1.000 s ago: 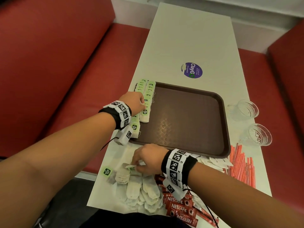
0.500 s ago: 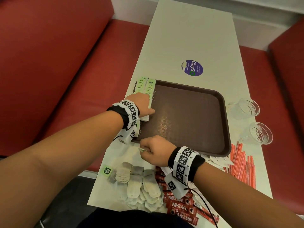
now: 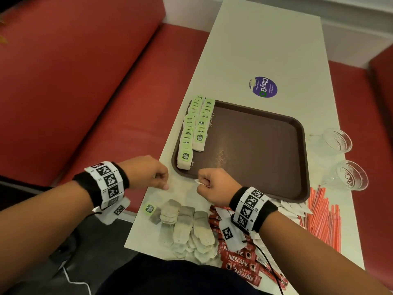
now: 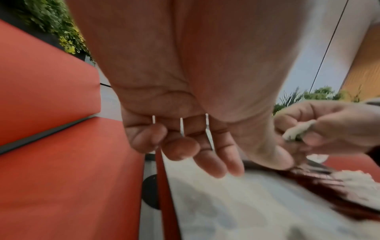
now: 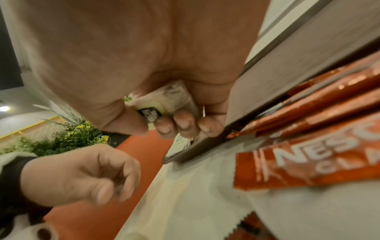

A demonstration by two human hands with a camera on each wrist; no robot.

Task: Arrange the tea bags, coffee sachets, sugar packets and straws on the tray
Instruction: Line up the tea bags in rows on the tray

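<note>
The right grip (image 3: 213, 186) is curled tight round a tea bag (image 5: 164, 104) just over the brown tray's (image 3: 255, 158) near-left corner, while the left grip (image 3: 146, 172) hangs loosely curled, empty, above the worktop (image 3: 265, 39).

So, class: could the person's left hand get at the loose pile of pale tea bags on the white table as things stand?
Probably yes. The left hand holds nothing and hovers just beyond the pile of pale tea bags, with only bare white table between them. The right hand, gripping one tea bag, sits beside the path, not across it.
</note>
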